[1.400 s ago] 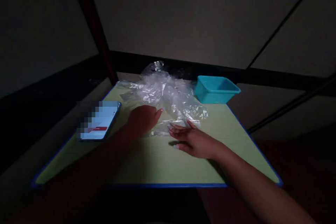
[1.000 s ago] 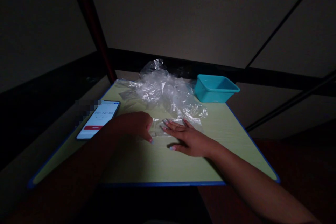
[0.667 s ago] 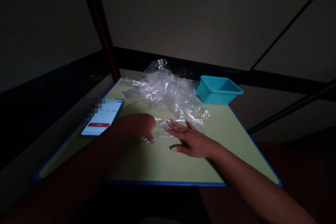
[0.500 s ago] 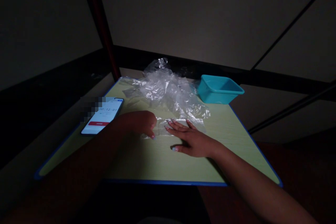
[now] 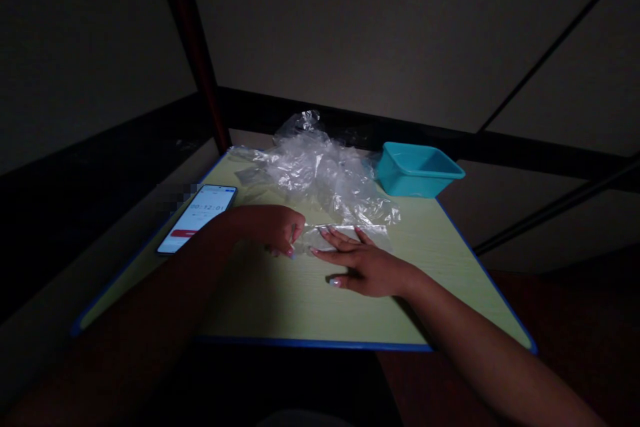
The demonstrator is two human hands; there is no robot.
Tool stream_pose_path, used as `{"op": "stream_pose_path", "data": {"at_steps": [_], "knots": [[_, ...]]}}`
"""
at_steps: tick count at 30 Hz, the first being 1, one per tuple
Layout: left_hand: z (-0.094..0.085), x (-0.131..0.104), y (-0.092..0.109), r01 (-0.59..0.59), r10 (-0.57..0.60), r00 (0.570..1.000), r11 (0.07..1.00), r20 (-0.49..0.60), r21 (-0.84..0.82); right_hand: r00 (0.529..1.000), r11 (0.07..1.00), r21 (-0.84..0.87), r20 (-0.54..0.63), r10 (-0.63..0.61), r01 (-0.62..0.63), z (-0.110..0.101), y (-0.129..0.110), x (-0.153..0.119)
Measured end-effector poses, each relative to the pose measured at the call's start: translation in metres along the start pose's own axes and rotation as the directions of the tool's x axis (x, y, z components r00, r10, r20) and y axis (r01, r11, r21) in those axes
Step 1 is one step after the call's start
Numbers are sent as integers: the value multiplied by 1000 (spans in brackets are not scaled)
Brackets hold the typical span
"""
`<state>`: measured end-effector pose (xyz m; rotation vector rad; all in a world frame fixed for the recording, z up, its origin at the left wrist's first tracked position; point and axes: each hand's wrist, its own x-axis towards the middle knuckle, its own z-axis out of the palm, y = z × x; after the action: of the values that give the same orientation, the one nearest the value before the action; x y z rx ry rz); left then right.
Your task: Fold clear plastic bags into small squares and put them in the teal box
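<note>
A clear plastic bag [image 5: 377, 236], folded into a flat strip, lies on the pale yellow-green table [image 5: 310, 313]. My right hand [image 5: 357, 260] rests on it with the fingers spread and pressing it down. At the strip's left end my left hand [image 5: 283, 230] is closed, its thumb and fingers pinching the plastic. Just behind both hands is a loose heap of crumpled clear plastic bags [image 5: 320, 170].
At the back right corner of the table stands a turquoise bin [image 5: 417, 183]. A phone [image 5: 200, 213] showing a timer lies at the left edge, partly covered by my left forearm. Walls rise behind and to the left.
My left hand has closed on the strip's left end and shifted slightly, and the plastic there is drawn in. My right hand has barely moved.
</note>
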<state>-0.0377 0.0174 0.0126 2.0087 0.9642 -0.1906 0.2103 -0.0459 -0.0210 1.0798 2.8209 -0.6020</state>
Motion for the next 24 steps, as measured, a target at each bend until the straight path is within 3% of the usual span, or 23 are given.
{"op": "stream_pose_path", "data": {"at_steps": [10,13,17,20,22,24], "knots": [[-7,-1,-7,69,-64,997,988,-39,137,1000,1000,3,-12,-12,12,0,1,-1],[-5,3,-5,36,-7,973,992,-232,119,1000,1000,2,-16,-15,15,0,1,-2],[7,15,5,-107,138,803,990,-580,87,999,1000,-11,-48,-16,15,-1,0,-1],[24,25,13,-222,235,662,968,-712,114,996,1000,-15,-90,-8,7,-1,0,-1],[37,30,19,-195,315,579,949,-752,247,994,999,-28,-108,25,-28,-1,1,-1],[50,33,23,-150,396,588,910,-705,387,990,995,-51,-120,79,-86,2,4,-1]]}}
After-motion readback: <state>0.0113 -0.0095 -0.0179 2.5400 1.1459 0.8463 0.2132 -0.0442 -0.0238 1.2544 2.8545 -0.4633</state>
